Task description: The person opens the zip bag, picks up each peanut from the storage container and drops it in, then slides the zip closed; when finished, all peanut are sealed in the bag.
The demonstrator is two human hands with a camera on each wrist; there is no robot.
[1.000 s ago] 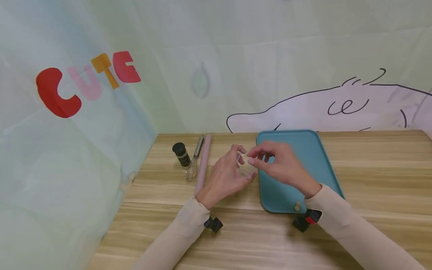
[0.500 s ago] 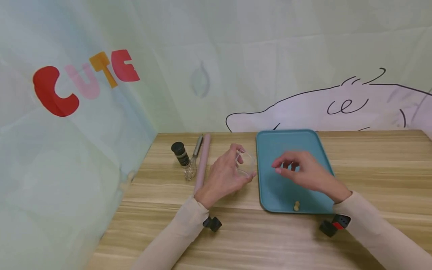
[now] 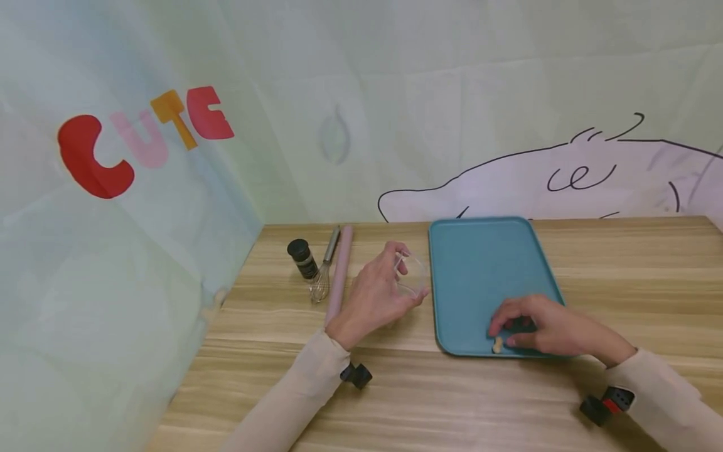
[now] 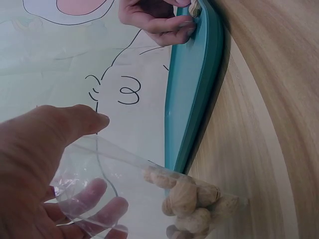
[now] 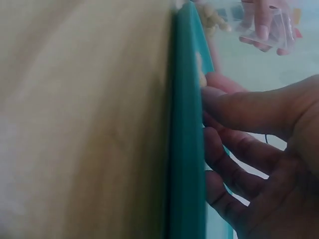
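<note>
My left hand [image 3: 380, 289] holds a clear plastic bag [image 4: 134, 164] by its mouth, thumb on one side and fingers on the other. Several unshelled peanuts [image 4: 194, 204] lie in the bottom of the bag. A single peanut [image 3: 497, 344] lies on the blue tray [image 3: 480, 251] at its front edge. Over that edge is my right hand [image 3: 545, 326], thumb and forefinger close to the peanut with a gap between them. In the right wrist view the thumb partly hides this peanut [image 5: 201, 69], so any contact is unclear.
Left of the bag, a pink rod [image 3: 340, 270], a whisk [image 3: 324, 276] and a black-capped jar [image 3: 304, 258] sit on the wooden table [image 3: 395, 395]. A printed cloth [image 3: 316, 94] hangs behind and to the left.
From the bag's mouth, my right hand has moved right and toward me, down to the peanut at the tray's front edge. My left hand and the bag have stayed in place.
</note>
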